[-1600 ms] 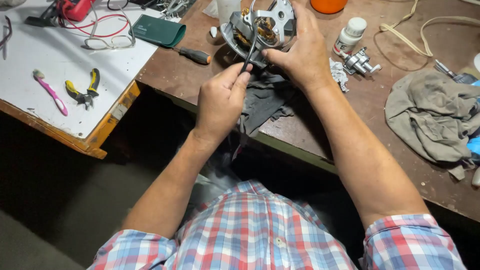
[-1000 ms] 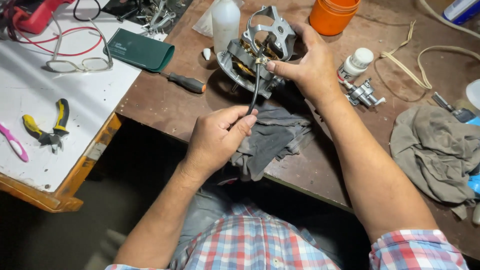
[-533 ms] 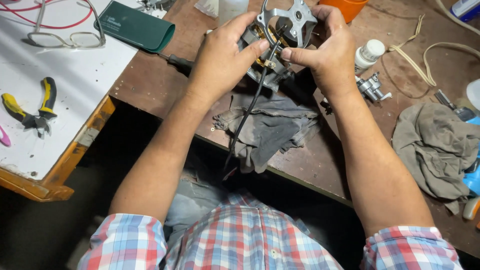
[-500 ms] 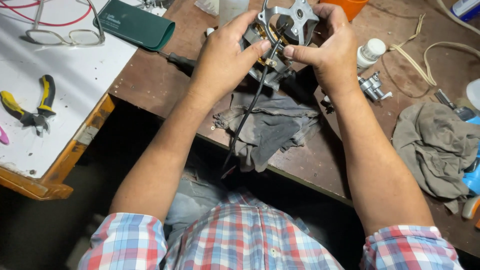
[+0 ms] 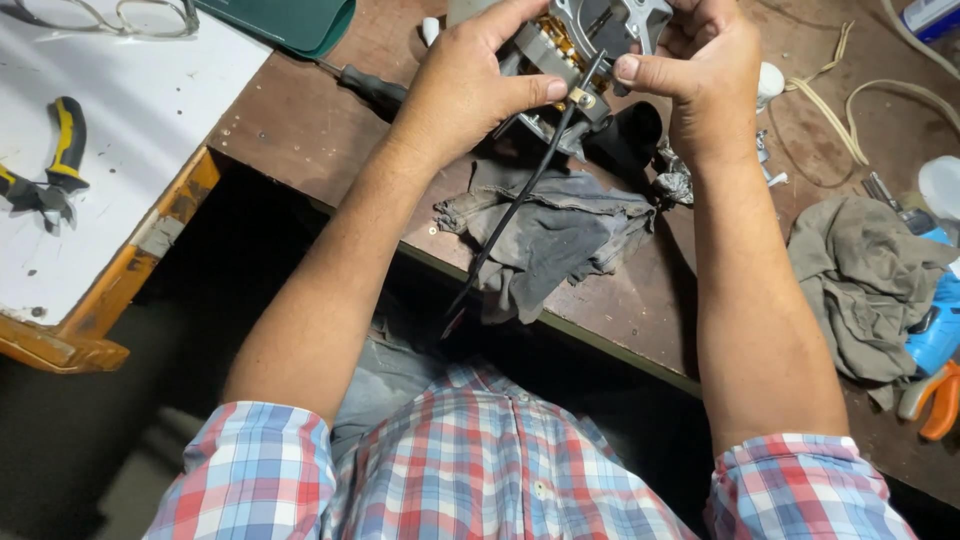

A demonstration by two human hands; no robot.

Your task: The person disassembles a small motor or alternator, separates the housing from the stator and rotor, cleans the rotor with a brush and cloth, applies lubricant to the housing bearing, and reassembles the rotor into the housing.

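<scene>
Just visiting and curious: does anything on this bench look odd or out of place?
Mostly the rags: a grey one droops over the bench edge under the motor both hands hold, and another lies crumpled at right. A black cable dangles off the motor.

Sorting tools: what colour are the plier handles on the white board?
Black and yellow pliers, head view.

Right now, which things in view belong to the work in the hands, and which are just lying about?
In hand:
- left hand and right hand holding the small motor
- black cable tie hanging from it
- grey rag beneath

Lying about:
- screwdriver
- yellow-handled pliers
- glasses
- green pouch
- crumpled cloth
- orange-handled pliers
</scene>
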